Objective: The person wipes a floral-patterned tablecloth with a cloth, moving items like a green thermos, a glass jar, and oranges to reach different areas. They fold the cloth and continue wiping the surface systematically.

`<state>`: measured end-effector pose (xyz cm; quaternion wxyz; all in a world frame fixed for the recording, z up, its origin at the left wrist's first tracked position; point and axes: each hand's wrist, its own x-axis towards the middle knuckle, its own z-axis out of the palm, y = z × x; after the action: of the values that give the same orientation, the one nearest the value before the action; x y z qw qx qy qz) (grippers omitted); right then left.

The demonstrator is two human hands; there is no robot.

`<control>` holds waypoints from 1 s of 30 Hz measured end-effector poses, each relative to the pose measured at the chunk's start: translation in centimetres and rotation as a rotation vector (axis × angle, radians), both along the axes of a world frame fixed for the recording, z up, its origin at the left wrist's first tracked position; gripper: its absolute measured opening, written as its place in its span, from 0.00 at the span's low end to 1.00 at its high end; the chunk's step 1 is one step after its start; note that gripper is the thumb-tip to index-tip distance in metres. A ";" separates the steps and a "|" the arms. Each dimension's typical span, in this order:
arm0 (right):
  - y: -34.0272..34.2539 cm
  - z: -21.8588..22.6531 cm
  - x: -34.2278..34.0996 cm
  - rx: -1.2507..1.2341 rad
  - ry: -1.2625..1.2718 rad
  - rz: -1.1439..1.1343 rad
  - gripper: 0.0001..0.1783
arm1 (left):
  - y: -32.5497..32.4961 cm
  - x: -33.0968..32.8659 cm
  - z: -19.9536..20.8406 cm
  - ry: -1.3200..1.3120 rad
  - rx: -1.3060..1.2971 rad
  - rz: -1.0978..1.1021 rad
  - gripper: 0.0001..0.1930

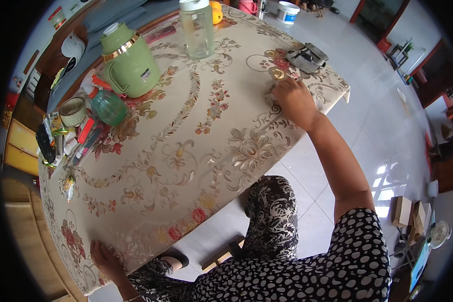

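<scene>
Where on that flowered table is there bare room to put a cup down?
The wide middle of the tablecloth is free, between the green thermos, the right hand and the left hand. The left edge is crowded: green jar, small cup, pens. The grey cloth fills the far right corner.

The right arm stretches far forward and up, bare from the short sleeve, elbow almost straight, wrist level. The right hand lies palm down, fingers together and pressed flat. The left hand sits low and close to the body, fingers spread and curled downward, the forearm bent back sharply toward the torso.
</scene>
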<state>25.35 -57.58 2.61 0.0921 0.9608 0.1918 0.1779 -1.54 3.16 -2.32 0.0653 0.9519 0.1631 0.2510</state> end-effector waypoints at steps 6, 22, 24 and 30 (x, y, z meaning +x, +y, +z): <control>2.8 -0.7 9.0 0.070 0.030 0.001 0.10 | -0.6 0.1 0.3 -0.009 -0.008 0.024 0.12; 7.9 -0.8 6.7 0.072 0.018 0.206 0.10 | -0.7 -0.3 0.6 -0.011 -0.034 0.035 0.13; 8.2 -0.7 7.1 0.114 -0.001 0.220 0.09 | -0.4 -0.6 0.2 0.006 -0.048 0.048 0.13; 7.6 -1.1 14.3 0.183 0.035 -0.025 0.10 | -0.7 0.3 0.9 0.003 -0.046 0.027 0.13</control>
<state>39.62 -50.02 1.54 0.0029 0.9705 0.1641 0.1768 -1.29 2.41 -1.40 0.0835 0.9483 0.1816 0.2467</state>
